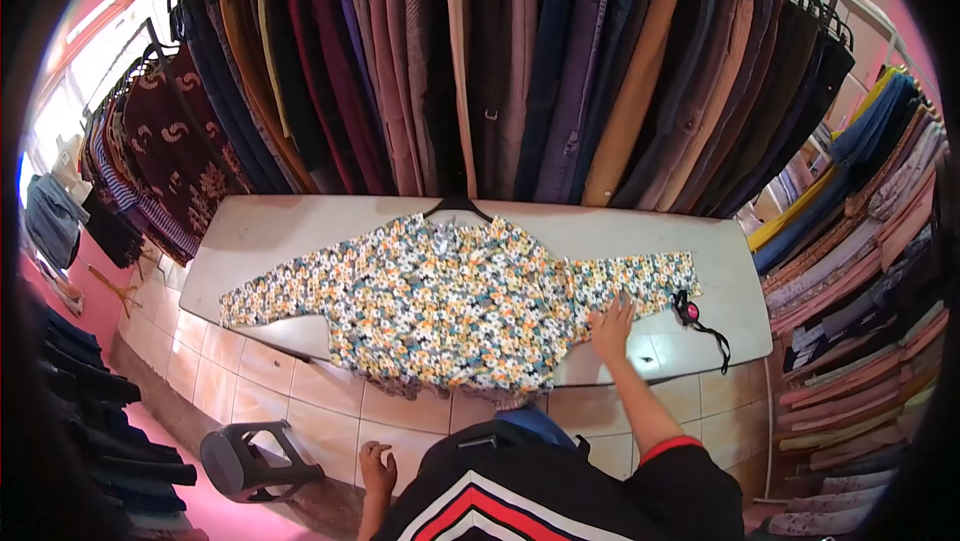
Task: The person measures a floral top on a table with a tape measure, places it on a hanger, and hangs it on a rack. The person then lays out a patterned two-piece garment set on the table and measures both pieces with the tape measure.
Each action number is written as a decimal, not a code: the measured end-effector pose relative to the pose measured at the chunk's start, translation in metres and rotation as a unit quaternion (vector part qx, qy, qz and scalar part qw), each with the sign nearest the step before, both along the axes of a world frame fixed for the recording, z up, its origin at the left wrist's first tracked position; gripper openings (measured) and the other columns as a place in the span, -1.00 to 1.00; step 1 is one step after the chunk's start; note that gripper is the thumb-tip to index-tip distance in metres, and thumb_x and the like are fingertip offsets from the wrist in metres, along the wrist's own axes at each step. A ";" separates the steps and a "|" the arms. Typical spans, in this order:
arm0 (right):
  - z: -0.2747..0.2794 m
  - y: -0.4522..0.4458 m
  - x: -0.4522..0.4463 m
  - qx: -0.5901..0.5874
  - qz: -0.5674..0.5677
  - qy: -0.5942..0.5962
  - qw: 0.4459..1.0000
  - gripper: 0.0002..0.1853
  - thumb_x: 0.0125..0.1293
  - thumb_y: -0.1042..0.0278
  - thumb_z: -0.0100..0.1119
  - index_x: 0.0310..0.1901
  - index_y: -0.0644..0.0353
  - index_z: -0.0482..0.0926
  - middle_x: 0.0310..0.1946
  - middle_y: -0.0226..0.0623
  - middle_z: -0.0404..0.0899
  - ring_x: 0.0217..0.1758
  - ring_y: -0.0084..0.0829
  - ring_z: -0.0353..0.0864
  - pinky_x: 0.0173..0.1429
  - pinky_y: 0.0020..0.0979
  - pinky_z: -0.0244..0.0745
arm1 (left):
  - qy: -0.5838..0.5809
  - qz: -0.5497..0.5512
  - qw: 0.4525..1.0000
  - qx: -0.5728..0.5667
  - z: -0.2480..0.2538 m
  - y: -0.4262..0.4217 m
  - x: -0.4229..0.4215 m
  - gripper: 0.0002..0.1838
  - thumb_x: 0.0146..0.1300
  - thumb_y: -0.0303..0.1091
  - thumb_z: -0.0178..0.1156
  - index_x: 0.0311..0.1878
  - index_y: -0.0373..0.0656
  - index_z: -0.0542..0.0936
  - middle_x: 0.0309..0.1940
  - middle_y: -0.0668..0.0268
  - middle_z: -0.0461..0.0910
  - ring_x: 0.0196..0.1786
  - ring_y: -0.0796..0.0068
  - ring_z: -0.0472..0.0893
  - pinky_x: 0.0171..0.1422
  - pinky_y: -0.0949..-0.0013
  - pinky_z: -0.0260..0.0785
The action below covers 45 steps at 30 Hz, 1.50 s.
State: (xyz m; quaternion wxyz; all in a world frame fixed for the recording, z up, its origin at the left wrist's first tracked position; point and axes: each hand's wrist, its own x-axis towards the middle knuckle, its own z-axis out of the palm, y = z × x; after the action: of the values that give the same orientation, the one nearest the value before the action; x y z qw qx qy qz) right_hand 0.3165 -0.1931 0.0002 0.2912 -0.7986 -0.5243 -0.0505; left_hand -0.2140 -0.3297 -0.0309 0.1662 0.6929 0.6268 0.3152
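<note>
A long-sleeved floral blouse (455, 301) in white, yellow and teal lies spread over the table, its sleeves stretched out to both sides. A black hanger (457, 207) shows at its neckline. My right hand (611, 326) rests flat on the lower edge of the right-side sleeve, fingers spread. My left hand (377, 466) hangs low beside my body, away from the table, fingers loosely bent and nothing visible in it. A small black object with a pink round centre and a strap (690, 311) lies by the right-side cuff.
The pale table (225, 241) has rounded corners. Behind it hangs a long row of trousers (555, 91). Patterned garments (165, 131) hang at the left, and folded or hung clothes (850, 241) fill the right side. A dark plastic stool (240, 461) stands on the tiled floor.
</note>
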 end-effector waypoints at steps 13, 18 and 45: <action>0.009 0.051 -0.077 -0.192 -0.019 0.029 0.981 -0.22 0.30 -0.10 -0.10 0.38 0.30 0.01 0.40 0.26 -0.22 0.49 0.15 -0.37 0.47 0.09 -0.56 | -0.038 0.041 0.998 0.020 0.050 0.129 -0.007 -0.90 0.02 -0.55 0.20 -0.35 -0.22 0.56 -0.37 0.12 0.51 -0.20 0.07 0.51 -0.06 0.19 0.35; 0.005 0.051 -0.077 -0.181 -0.013 0.004 0.983 -0.25 0.31 -0.08 -0.11 0.37 0.31 0.04 0.40 0.27 -0.20 0.49 0.14 -0.34 0.46 0.10 -0.50 | -0.033 -0.033 0.995 0.093 0.079 0.249 0.019 -0.96 0.16 -0.54 0.12 -0.34 -0.27 0.55 -0.35 0.10 0.51 -0.23 0.09 0.49 -0.09 0.20 0.33; 0.009 0.013 -0.227 -0.062 -0.250 0.047 0.965 -0.71 0.08 0.48 0.17 -0.15 0.31 0.39 -0.03 0.05 0.38 0.05 0.03 0.33 0.09 -0.06 0.25 | 0.047 -0.375 0.922 -0.089 0.101 0.493 0.077 -0.57 0.13 0.02 0.18 -0.22 -0.22 0.53 -0.41 -0.04 0.58 -0.27 -0.09 0.57 -0.14 0.04 0.41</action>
State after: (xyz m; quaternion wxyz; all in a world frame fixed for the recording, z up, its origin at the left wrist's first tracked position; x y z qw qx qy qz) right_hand 0.0891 -0.1800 0.0093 0.2433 -0.9222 -0.2961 -0.0512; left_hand -0.1369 0.1636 0.0698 0.3041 0.8732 0.3541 0.1400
